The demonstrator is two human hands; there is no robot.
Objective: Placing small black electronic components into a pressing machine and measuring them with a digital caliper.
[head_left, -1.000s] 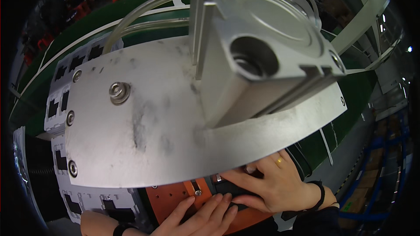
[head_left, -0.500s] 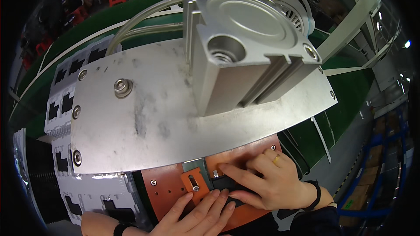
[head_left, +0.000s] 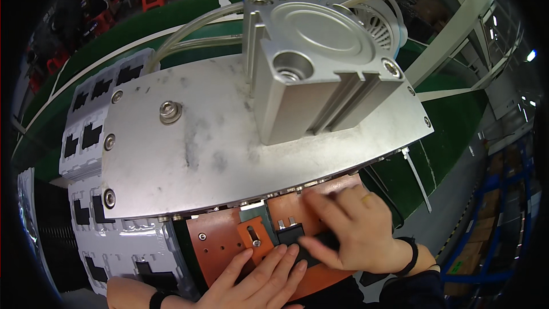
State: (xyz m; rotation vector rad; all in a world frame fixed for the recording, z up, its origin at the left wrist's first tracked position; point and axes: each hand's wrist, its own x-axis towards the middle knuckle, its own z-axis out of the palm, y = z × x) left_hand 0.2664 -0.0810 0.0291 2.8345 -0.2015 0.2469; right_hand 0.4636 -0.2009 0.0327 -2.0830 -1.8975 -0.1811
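A flat black part [head_left: 290, 233] with two small metal tabs lies on a reddish-orange fixture plate [head_left: 213, 230], under the front edge of a silver metal plate. My left hand [head_left: 251, 286] lies with its fingers stretched out; their tips rest on the black part. Beside them sits a smaller orange slotted block [head_left: 251, 230] fastened with a screw. My right hand [head_left: 360, 232] hovers over the right side of the fixture, slightly blurred, thumb and index finger apart with nothing visible between them. It hides part of the black part.
The silver plate [head_left: 217, 177] overhangs the fixture and carries a big metal cylinder block [head_left: 303, 103] with clear hoses [head_left: 189, 28]. White trays [head_left: 126, 252] holding black pieces are stacked at the left. A green bench [head_left: 452, 103] and blue shelving [head_left: 486, 234] stand beyond.
My right hand has lifted off the black part and its thumb and index finger have spread, baring both metal tabs. My left hand stays put. The silver plate appears slightly shifted in view.
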